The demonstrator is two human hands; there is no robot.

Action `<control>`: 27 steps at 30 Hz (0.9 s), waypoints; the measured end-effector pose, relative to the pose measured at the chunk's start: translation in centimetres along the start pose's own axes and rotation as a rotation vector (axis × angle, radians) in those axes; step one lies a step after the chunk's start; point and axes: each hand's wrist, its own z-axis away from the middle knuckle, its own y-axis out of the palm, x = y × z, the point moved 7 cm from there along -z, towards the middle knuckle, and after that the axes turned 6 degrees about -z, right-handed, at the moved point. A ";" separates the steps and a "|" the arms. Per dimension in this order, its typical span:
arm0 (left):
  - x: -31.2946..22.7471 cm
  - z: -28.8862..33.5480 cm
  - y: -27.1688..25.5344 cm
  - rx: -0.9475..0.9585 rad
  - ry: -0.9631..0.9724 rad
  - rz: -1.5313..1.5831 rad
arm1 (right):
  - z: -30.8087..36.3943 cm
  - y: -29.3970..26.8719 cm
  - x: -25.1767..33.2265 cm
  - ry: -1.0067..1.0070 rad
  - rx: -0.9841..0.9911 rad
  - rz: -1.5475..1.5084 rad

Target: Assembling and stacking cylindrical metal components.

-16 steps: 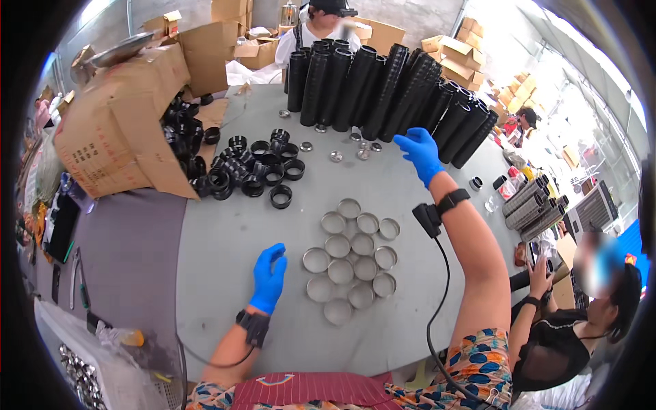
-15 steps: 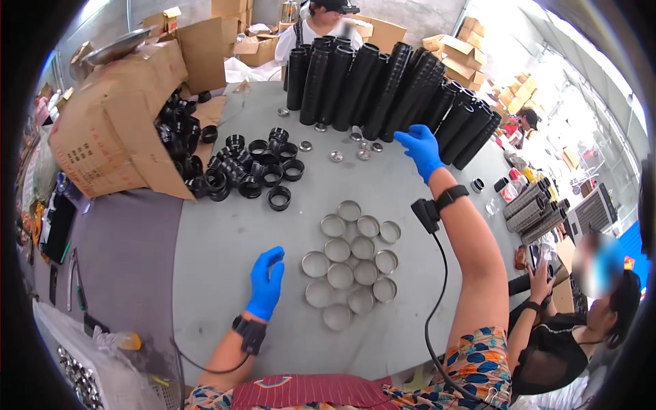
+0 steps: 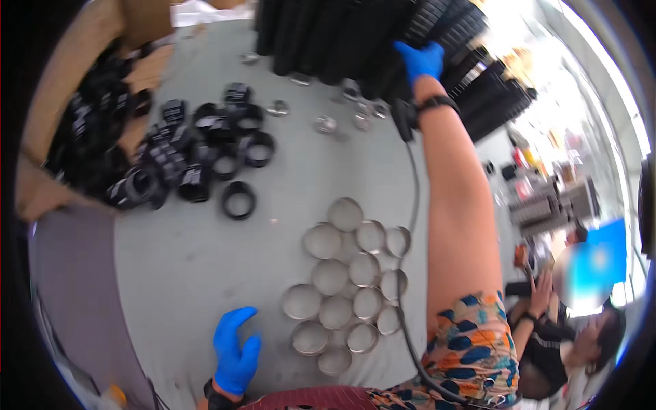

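Observation:
My right hand point(image 3: 420, 60), in a blue glove, reaches far forward against the standing black tubes point(image 3: 321, 41). Its thumb and fingers part around the lower side of a ribbed black tube point(image 3: 437, 17); blur hides whether they grip it. Nearer to me, my left hand point(image 3: 236, 350), also gloved in blue, is open above the grey table with nothing in it. To its right lies a cluster of thin metal rings point(image 3: 335, 312), flat and close together. Small shiny metal pieces point(image 3: 325, 124) are scattered before the tubes.
Black ring-shaped fittings point(image 3: 239, 200) lie loose at the left, beside a cardboard box point(image 3: 51, 89) with more in it. A cable point(image 3: 403, 301) hangs from my right wrist past the metal rings. At the right, a co-worker's hand point(image 3: 542, 294) is near a stack of perforated cylinders point(image 3: 536, 205).
The view has leaned forward and tilted. My right hand has reached farther, onto the tubes. My left hand appears lower and more to the left, still open.

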 end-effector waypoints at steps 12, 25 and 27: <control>-0.8 0.5 -0.7 0.061 -0.116 0.133 | 2.5 1.8 2.8 0.236 -0.111 -0.024; -1.1 0.9 -0.6 0.041 -0.115 0.146 | 6.3 -0.9 6.1 0.275 -0.051 -0.048; -0.6 0.8 -0.8 0.061 -0.107 0.113 | 6.0 -0.2 5.9 0.274 -0.041 -0.067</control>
